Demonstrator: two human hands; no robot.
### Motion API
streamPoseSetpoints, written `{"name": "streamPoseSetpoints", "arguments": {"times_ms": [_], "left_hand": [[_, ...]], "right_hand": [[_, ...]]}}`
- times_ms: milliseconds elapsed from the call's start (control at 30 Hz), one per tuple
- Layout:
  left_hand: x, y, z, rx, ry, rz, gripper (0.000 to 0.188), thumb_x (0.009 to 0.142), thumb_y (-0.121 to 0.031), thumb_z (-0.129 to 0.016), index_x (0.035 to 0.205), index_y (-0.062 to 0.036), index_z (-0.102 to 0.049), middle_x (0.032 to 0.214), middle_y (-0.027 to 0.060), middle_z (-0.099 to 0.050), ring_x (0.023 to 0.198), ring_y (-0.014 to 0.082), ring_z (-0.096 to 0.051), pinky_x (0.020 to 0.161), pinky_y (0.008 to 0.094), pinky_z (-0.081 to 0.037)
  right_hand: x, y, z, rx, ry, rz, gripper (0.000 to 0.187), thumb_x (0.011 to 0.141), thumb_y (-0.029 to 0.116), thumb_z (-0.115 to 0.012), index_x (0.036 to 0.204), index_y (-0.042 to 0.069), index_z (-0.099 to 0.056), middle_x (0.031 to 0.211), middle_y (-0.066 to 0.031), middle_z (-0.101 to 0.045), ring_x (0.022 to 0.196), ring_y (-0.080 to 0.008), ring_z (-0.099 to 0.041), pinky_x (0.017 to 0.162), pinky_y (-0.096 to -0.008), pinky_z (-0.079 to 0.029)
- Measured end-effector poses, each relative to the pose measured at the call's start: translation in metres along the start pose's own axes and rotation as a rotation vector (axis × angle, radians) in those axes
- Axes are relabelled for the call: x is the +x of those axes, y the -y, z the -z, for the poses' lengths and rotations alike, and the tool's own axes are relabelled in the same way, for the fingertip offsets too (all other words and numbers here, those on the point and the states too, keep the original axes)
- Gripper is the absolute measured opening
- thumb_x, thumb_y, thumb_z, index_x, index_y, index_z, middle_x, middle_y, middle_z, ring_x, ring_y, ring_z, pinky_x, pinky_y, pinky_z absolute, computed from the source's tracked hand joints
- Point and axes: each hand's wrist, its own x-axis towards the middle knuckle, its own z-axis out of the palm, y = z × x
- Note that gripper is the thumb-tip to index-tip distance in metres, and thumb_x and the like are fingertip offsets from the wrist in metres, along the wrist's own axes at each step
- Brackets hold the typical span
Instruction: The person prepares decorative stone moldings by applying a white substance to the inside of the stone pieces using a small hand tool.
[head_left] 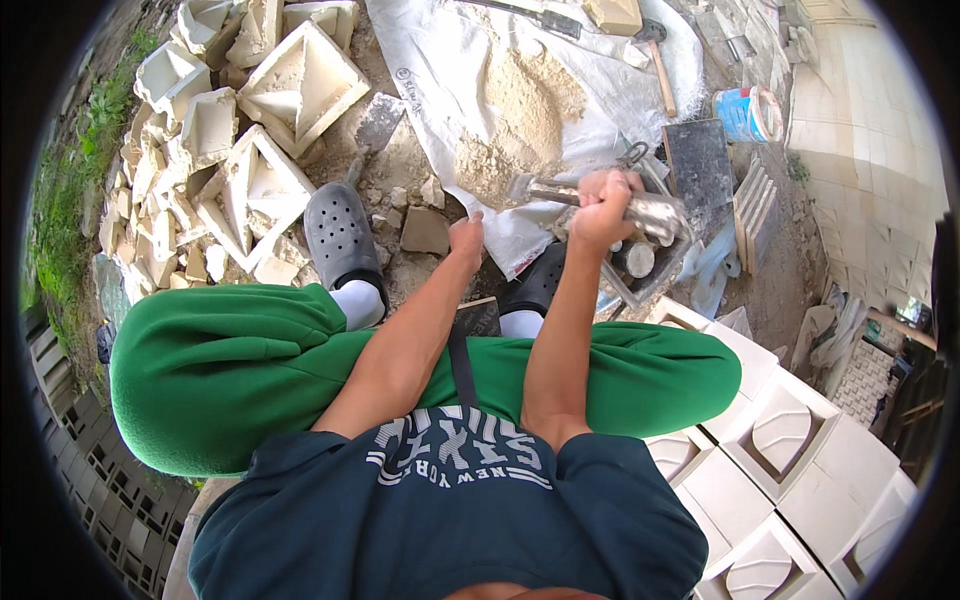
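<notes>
Right hand: the person's right hand, right of centre, is closed around a metal tool; motion blur hides its exact kind.
Left hand: the left hand, near the centre, is curled with one digit pointing up, beside the edge of a white sheet; whether it pinches anything cannot be told.
Tool: right of centre, its flat end points left toward a heap of sandy powder; its other end lies over a grey tray of mixed items.
Handling: a firm grip, with the flat end kept clear of the left hand and the clogs, would probably give the best control. Lifting it clear of the tray's rim should avoid snagging.
Surface: rubble-strewn earth, partly covered by the wrinkled sheet in the upper middle; a hammer lies at the sheet's right side.
Surroundings: broken pale castings fill the upper left beside green grass; a bucket and a dark slab sit upper right; relief tiles spread across the lower right.
</notes>
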Motion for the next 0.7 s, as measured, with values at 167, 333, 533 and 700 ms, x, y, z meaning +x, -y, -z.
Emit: {"name": "streamPoseSetpoints", "arguments": {"times_ms": [167, 333, 533, 700], "left_hand": [[0.005, 0.007, -0.002, 0.018, 0.089, -0.026, 0.031, 0.083, -0.026, -0.056, 0.097, 0.001, -0.056, 0.087, 0.0104, -0.054, 0.073, 0.0211, -0.052, 0.059, 0.0388, -0.041], [0.019, 0.017, -0.001, -0.005, 0.027, -0.047, 0.029, 0.082, -0.026, -0.058, 0.089, 0.0024, -0.059, 0.071, 0.0083, -0.053, 0.058, 0.0173, -0.047, 0.047, 0.0353, -0.036], [-0.003, 0.002, -0.001, 0.003, 0.036, 0.009, 0.026, 0.083, -0.029, -0.057, 0.078, -0.0031, -0.054, 0.063, 0.0035, -0.045, 0.05, 0.014, -0.04, 0.044, 0.033, -0.031], [0.001, 0.006, -0.002, 0.007, 0.029, 0.04, 0.026, 0.083, -0.028, -0.058, 0.087, -0.0027, -0.059, 0.07, 0.0037, -0.051, 0.059, 0.0152, -0.045, 0.047, 0.0334, -0.034]], "right_hand": [[0.001, 0.019, 0.001, 0.159, 0.039, 0.045, 0.022, 0.078, 0.005, -0.047, 0.063, 0.011, -0.031, 0.05, 0.0027, -0.034, 0.043, -0.0063, -0.032, 0.039, -0.0226, -0.024], [0.005, -0.027, -0.007, -0.009, -0.039, -0.09, 0.023, 0.077, 0.004, -0.047, 0.061, 0.01, -0.032, 0.05, 0.0016, -0.035, 0.043, -0.0073, -0.033, 0.039, -0.0234, -0.026], [0.012, 0.028, 0.009, 0.043, -0.042, 0.02, 0.021, 0.077, 0.006, -0.045, 0.059, 0.01, -0.034, 0.047, 0.002, -0.034, 0.039, -0.007, -0.03, 0.037, -0.0222, -0.023], [0.003, -0.002, 0.025, -0.148, -0.15, 0.099, 0.017, 0.078, 0.006, -0.044, 0.062, 0.009, -0.037, 0.05, 0.0017, -0.035, 0.041, -0.0069, -0.03, 0.039, -0.022, -0.026]]}}
